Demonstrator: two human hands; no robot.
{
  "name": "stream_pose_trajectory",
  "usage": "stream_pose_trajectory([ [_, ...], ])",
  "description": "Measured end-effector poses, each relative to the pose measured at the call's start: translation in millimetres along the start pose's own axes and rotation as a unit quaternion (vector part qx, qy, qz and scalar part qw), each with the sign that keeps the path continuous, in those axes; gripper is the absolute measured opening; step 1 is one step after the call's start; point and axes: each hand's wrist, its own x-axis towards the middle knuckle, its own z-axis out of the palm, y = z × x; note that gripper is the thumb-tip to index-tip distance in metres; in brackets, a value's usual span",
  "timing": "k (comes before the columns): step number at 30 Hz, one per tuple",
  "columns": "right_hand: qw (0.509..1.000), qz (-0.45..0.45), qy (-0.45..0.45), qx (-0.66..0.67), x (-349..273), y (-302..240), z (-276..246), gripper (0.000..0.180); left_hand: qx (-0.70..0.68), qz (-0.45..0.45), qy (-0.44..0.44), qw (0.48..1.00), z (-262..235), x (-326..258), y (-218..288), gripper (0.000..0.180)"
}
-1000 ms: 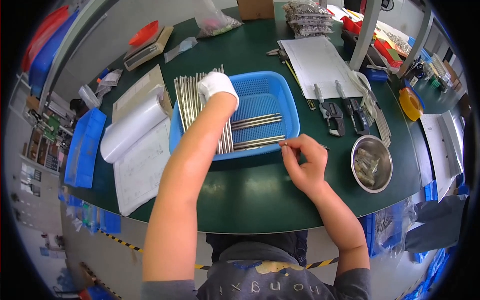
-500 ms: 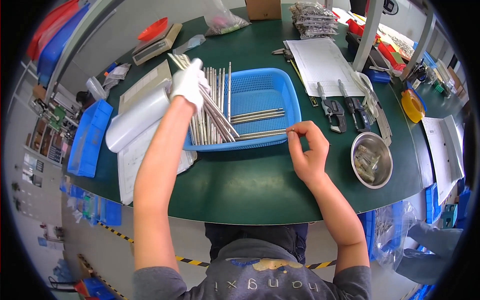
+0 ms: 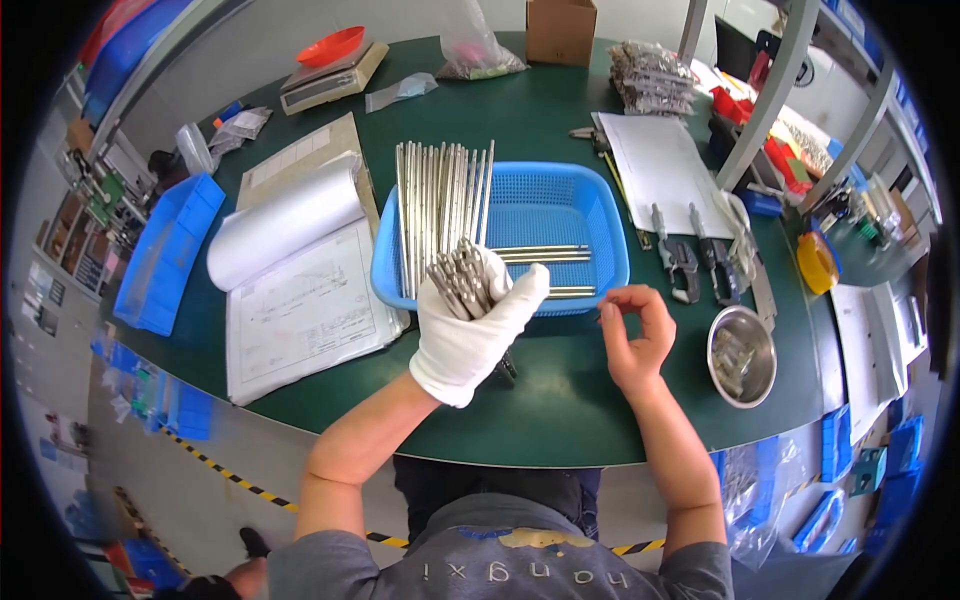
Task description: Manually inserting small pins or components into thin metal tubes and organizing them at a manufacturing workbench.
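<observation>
Around the broad green bench (image 3: 560,415) runs a pale floor (image 3: 280,460) marked with yellow-and-black tape (image 3: 245,485), and a grey metal post (image 3: 765,100) rises at the right. The bench top is smooth and dark with a soft sheen, its tools and papers set toward the sides, which leaves the near middle to the forearms. At the left, printed drawings (image 3: 310,300) lie face up, one page curled back, probably so that the sheet beneath can be read. Centrally sits the perforated blue basket (image 3: 618,230); its long metal rods (image 3: 440,205) point away with their far ends past the far rim, seemingly because they outreach its width, while a few crosswise rods (image 3: 545,254) rest to their right. Two micrometers (image 3: 682,268) lie side by side near the right hand (image 3: 640,345), which is bare, thumb and forefinger curled close; whether they pinch anything I cannot tell. Over the basket's near side, the gloved left hand (image 3: 465,335) wraps firmly round a rod bundle (image 3: 462,278), ends tipped upward, likely to keep the slick pieces together.
</observation>
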Motion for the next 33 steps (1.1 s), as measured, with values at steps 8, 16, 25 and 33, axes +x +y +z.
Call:
stream_pose_trajectory([
  [8, 0.996, 0.008, 0.022, 0.088, 12, -22, -5, 0.006, 0.07, -0.015, -0.097, 0.993, 2, 3, 17, 0.023],
  [16, 0.973, 0.003, -0.145, 0.177, 90, -123, 1, 0.011, 0.097, 0.091, -0.122, 0.984, 5, 6, -1, 0.024],
  [25, 0.978, -0.022, -0.179, 0.108, 99, -129, 29, 0.01, 0.087, 0.14, -0.118, 0.979, 0, 7, -8, 0.026],
  [33, 0.963, -0.113, -0.242, -0.034, 109, -139, 24, 0.007, 0.091, 0.153, -0.152, 0.972, -2, 8, -8, 0.021],
])
